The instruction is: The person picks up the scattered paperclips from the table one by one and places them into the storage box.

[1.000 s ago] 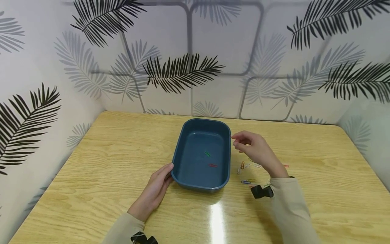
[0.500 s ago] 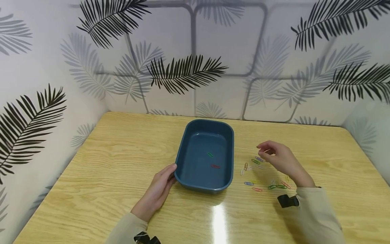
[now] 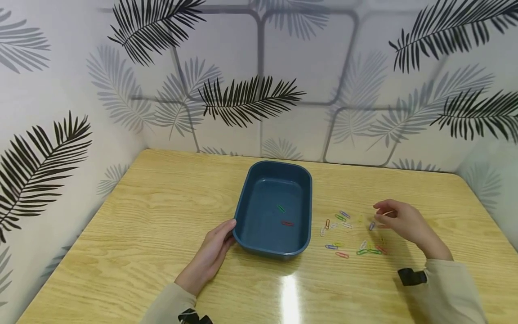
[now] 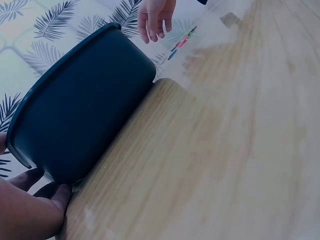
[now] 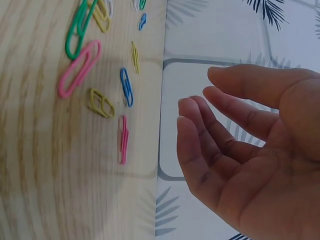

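A dark blue rectangular bin (image 3: 272,193) stands on the table, holding a green paper clip (image 3: 281,208) and a red paper clip (image 3: 288,223). My left hand (image 3: 212,247) grips its near left corner, thumb at the rim and fingers against the outer wall, as the left wrist view shows. To the right, my right hand (image 3: 410,225) hovers over the table with loosely bent fingers and nothing between them. Below it lie a pink paper clip (image 5: 123,140), a blue paper clip (image 5: 126,87) and a yellow paper clip (image 5: 101,103).
Several more coloured paper clips, among them a pink-red one (image 3: 341,254) and a green one (image 3: 362,252), lie scattered between the bin and my right hand. A leaf-patterned wall covering (image 3: 226,130) rises behind the wooden table (image 3: 174,193).
My right hand has moved from beside the bin's right wall to the right, uncovering the scattered paper clips. My left hand stays on the bin's corner, and the view has shifted slightly.
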The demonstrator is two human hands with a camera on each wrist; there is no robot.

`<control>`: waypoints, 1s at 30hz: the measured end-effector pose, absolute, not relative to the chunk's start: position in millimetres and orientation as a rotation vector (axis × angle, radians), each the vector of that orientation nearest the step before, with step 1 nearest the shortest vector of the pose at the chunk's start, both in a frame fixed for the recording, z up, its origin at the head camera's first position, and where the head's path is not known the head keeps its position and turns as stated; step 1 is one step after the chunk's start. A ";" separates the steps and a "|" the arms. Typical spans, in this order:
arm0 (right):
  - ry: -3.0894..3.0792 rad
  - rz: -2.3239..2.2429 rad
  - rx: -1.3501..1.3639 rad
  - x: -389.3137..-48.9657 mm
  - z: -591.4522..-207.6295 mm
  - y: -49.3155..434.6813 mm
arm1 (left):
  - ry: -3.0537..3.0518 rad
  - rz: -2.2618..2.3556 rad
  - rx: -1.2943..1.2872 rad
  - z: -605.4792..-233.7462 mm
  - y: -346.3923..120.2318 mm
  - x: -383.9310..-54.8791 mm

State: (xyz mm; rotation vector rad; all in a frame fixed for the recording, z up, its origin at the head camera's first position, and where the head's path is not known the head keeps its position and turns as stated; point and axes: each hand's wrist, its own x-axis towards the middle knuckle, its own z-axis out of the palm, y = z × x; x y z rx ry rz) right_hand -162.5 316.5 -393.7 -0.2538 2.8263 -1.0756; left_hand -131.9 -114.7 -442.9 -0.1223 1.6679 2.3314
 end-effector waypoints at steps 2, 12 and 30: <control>2.824 -1.058 -0.250 -162.9 -393.1 318.3 | 1.669 2.332 -0.122 -443.1 -114.6 -132.1; 2.852 -0.841 -0.271 -163.4 -392.0 328.5 | 1.659 2.342 -0.120 -443.5 -114.3 -132.3; 2.706 -0.724 -0.272 -163.4 -395.8 332.5 | 1.661 2.341 -0.102 -443.8 -115.0 -132.1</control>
